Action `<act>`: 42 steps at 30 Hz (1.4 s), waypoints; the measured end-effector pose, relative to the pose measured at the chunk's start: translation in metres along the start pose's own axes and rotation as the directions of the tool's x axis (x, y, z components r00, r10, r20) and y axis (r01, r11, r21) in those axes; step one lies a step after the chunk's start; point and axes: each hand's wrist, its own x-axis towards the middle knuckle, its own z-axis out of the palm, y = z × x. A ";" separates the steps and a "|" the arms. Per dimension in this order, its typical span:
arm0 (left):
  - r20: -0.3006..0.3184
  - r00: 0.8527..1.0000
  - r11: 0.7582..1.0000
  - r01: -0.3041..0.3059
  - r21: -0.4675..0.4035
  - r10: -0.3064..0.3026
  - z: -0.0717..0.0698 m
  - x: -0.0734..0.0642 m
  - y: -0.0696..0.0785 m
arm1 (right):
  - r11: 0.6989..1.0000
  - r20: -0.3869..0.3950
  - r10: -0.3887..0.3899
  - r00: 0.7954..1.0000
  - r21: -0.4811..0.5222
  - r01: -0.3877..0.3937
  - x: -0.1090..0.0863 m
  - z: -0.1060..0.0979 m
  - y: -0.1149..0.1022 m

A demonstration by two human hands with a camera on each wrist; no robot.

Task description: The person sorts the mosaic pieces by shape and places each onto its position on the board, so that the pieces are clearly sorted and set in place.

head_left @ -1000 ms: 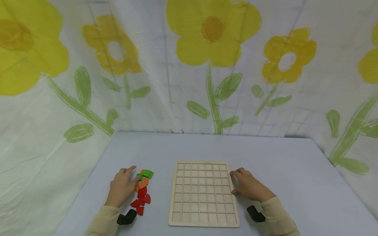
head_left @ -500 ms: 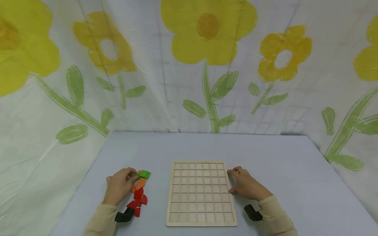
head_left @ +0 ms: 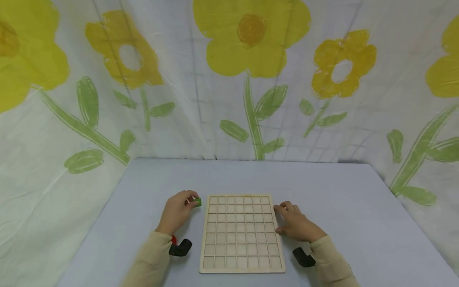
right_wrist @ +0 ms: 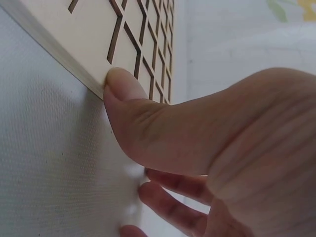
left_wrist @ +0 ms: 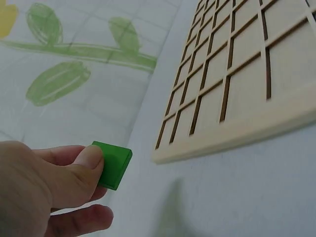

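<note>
Between thumb and fingers my left hand (head_left: 175, 211) pinches a small green square tile (left_wrist: 114, 165), just left of the wooden grid board (head_left: 203, 251). In the left wrist view the tile is raised and apart from the board's rim (left_wrist: 237, 136). My right hand (head_left: 297, 224) rests at the board's right edge. Its thumb (right_wrist: 123, 84) touches the rim in the right wrist view, while the other fingers (right_wrist: 170, 205) are loosely bent beside the board. All the grid squares in sight are bare wood.
A sliver of a red piece (head_left: 173, 240) shows beside the left wrist; the arm hides the rest of the pile. Black wrist cameras (head_left: 181, 248) hang under both wrists. Behind the white table (head_left: 315, 183) hangs a cloth with painted flowers (head_left: 251, 30).
My left hand picked a green tile from the pile of coloured pieces and moved right, close to the board. My right hand stayed at the board's edge. The head view shifted slightly.
</note>
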 end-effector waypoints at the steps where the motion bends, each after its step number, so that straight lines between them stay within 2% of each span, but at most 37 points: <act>1: 0.021 1.000 1.000 -0.003 -0.020 0.003 0.004 0.002 0.003 | 1.000 -0.001 0.001 1.000 -0.002 -0.001 0.000 0.000 0.000; 7: 0.143 0.990 0.991 0.030 -0.129 -0.012 0.024 0.011 0.014 | 1.000 -0.011 0.005 1.000 -0.001 -0.005 0.000 0.001 0.002; 12: 0.183 0.983 0.995 0.051 -0.088 -0.034 0.035 0.011 0.013 | 1.000 -0.011 0.003 1.000 -0.002 -0.003 0.000 0.002 0.002; 16: 0.171 0.985 0.998 0.036 -0.060 -0.025 0.040 0.009 0.012 | 1.000 -0.011 0.004 1.000 -0.016 -0.004 0.001 0.004 0.003; 20: 0.136 0.991 1.000 -0.009 -0.030 0.013 0.043 0.008 0.014 | 1.000 -0.014 0.000 1.000 -0.022 0.000 0.000 0.004 0.003; 24: 0.117 0.993 1.000 -0.018 -0.005 0.018 0.044 0.008 0.017 | 1.000 -0.017 0.002 1.000 -0.014 -0.003 0.001 0.005 0.003; 34: 0.123 0.992 0.999 -0.006 -0.034 0.010 0.047 0.007 0.016 | 1.000 -0.025 0.028 0.999 -0.005 -0.028 0.001 0.006 0.002; 42: 0.133 0.991 0.998 -0.012 -0.065 0.020 0.048 0.005 0.009 | 1.000 -0.036 0.008 0.999 -0.005 -0.008 -0.001 0.004 0.002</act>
